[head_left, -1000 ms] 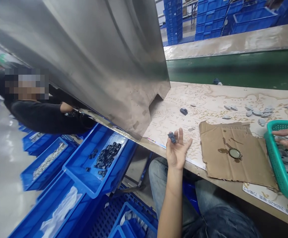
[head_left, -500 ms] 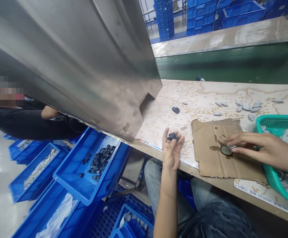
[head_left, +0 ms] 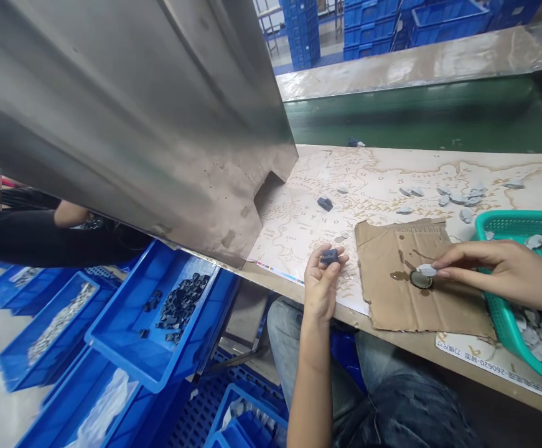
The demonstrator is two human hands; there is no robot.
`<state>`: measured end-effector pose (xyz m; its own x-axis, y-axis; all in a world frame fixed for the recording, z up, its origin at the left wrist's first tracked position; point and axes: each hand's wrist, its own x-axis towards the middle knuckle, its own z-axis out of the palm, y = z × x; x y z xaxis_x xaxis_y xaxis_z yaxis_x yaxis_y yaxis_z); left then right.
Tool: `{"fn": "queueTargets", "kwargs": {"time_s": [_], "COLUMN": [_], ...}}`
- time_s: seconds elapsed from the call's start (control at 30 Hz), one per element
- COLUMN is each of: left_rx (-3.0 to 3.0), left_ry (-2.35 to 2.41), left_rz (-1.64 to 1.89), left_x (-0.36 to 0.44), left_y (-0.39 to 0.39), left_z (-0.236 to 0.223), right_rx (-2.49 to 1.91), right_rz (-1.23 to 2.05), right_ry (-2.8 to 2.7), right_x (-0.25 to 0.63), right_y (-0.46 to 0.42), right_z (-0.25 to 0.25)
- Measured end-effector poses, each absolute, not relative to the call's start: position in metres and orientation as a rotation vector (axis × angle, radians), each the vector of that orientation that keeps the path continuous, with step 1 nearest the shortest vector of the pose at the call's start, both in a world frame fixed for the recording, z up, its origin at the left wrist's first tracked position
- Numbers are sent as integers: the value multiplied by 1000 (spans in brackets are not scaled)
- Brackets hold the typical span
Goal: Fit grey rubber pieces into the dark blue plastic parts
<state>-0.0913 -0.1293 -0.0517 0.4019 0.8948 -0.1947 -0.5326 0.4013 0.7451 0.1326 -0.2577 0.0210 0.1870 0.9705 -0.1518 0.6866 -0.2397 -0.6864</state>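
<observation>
My left hand curls around a dark blue rubbery piece, pinched between thumb and fingers above the table's edge. My right hand reaches in from the right, its fingertips holding a pale grey piece against a round metal disc. The disc lies on a stained cardboard sheet. Just behind my right wrist stands a green plastic basket full of grey pieces. Several similar pieces lie loose on a printed map sheet, along with a dark blue piece.
A large stainless steel panel fills the upper left. Below it are blue trays holding dark pieces. A co-worker's black sleeve shows at far left. A green conveyor belt runs behind the table, with stacked blue crates beyond.
My right hand has moved left out of the basket to the metal disc, bringing a pale grey piece there. My left hand has closed further around the dark piece. The view has drifted slightly.
</observation>
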Motion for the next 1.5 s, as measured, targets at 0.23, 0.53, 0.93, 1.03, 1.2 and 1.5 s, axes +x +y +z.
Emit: {"fn": "queueTargets", "kwargs": {"time_s": [0.23,0.53,0.93,1.03,1.2,1.5], "left_rx": [665,954,1057,1089,1310,1313], "left_ry": [646,676,682,679,655,642], "left_rz": [1004,936,955,949,965,961], "left_x": [-90,-84,-84,-83,-86,-87], "left_y": [-128,-136,-138,-139,-138,-139], "left_z": [-51,-53,-55,-56,-55,-56], "right_rx": [-1992,-1903,-1847,-1788,-1827,-1800], "right_rz": [870,675,578,564,560,530], "right_ry": [-1649,-1822,-1893,-1945,-1928,-1971], "right_x": [143,128,131,135,135,132], "right_y": [-256,-259,-258,-257,-259,-256], "right_z": [16,19,3,-4,-6,-4]}}
